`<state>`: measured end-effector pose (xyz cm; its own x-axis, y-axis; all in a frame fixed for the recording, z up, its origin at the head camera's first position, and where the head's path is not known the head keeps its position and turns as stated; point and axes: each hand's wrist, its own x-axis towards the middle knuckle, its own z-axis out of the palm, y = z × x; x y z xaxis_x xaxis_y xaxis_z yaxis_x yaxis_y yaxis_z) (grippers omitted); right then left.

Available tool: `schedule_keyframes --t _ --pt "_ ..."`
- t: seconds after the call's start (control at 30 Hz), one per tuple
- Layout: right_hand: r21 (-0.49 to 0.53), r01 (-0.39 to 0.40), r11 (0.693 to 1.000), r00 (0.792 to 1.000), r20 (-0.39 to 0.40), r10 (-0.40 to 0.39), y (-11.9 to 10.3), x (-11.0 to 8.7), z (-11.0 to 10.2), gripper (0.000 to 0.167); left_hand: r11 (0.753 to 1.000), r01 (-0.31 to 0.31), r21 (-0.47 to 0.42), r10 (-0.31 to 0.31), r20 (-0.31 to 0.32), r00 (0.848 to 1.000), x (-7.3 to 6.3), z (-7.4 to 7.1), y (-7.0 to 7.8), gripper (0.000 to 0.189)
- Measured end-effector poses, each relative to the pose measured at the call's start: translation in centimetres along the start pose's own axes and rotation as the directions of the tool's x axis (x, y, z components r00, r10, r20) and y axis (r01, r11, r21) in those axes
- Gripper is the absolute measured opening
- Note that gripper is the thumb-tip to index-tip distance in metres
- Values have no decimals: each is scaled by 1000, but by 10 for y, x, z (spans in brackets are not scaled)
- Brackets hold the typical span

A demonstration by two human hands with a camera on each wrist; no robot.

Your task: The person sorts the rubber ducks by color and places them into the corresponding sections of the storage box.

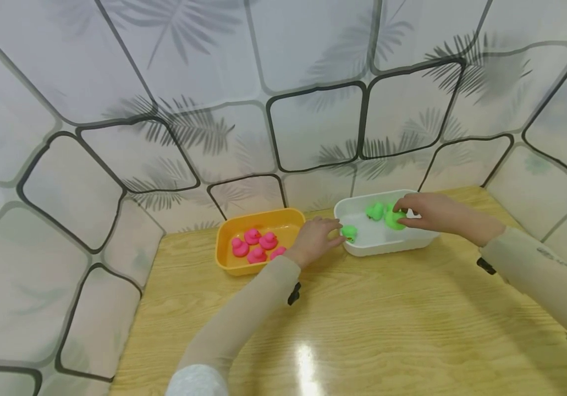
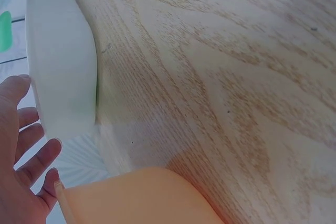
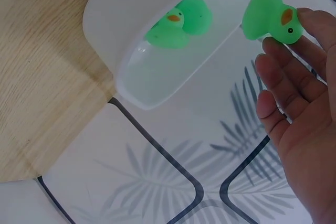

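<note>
My right hand (image 1: 424,212) pinches a green rubber duck (image 3: 268,17) by its head, between thumb and fingertips, over the white tub (image 3: 97,22). Two more green ducks (image 3: 173,30) sit close together inside in the right wrist view. From the head, one green duck (image 1: 349,233) shows at the tub's left end and another (image 1: 375,211) near its back wall. My left hand (image 1: 314,240) reaches toward that left end, its fingers loosely spread. In the left wrist view its fingertips (image 2: 22,83) are right at the tub's rim, with nothing held.
An orange tub (image 1: 224,261) holding several pink rubber ducks (image 1: 257,255) stands left of the white one. Both tubs rest on a wooden table (image 1: 342,313), close to a patterned wall covering (image 1: 313,129). My left forearm crosses in front of the orange tub's right corner.
</note>
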<state>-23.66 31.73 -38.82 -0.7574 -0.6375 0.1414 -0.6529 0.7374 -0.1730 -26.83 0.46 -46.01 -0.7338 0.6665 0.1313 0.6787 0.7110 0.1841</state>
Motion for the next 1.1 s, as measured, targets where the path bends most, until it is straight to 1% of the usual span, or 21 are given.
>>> schedule_keyframes --t 0.33,0.53,0.8,1.0,1.1 --pt "-1 -32 999 999 26 32 10 9 1 20 1000 -13 8 13 -14 1000 0 -2 0 41" --pt "3 -39 999 999 27 39 7 15 -2 19 1000 -3 12 3 -1 1000 0 -2 0 42" --pt "16 -60 998 995 75 58 5 21 1 18 1000 0 19 0 9 1000 1 -1 0 42" --pt "23 -80 997 991 107 77 3 19 5 21 1000 0 8 0 -1 1000 1 -1 1 41" --pt "15 -69 998 993 92 67 2 16 7 18 1000 2 0 -2 -1 1000 0 -2 1 41"
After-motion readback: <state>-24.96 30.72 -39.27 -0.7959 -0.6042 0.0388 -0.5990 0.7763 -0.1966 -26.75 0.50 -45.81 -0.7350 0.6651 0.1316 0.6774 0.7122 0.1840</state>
